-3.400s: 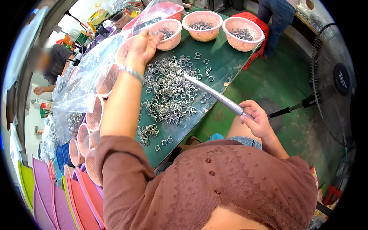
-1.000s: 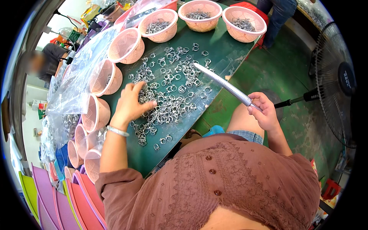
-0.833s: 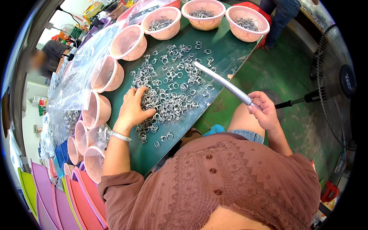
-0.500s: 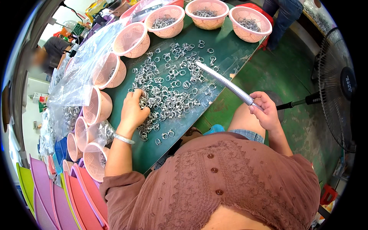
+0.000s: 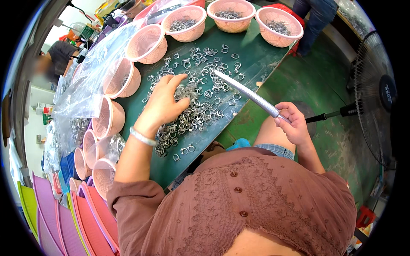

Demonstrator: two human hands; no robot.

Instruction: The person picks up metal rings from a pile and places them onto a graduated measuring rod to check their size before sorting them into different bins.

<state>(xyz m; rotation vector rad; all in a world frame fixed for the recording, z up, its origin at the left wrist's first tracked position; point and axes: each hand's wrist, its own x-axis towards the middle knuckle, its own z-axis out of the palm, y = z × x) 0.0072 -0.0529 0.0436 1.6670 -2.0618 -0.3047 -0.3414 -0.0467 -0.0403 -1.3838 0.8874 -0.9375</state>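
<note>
In the middle of the frame our left hand (image 5: 164,104) rests open on the pile of little metal rings (image 5: 192,102) on the green table (image 5: 252,51), ready to pick, while our right hand (image 5: 292,126) grips a thin metal rod (image 5: 247,94) pointing at them.

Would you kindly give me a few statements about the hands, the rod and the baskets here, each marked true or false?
1. The right hand holds a long metal rod. True.
2. The left hand rests on the pile of metal rings. True.
3. The rings lie on a red tabletop. False: the table is green.
4. The pink baskets are all stacked together. False: they stand singly along the table's edges.
5. A fan stands at the right. True.
</note>
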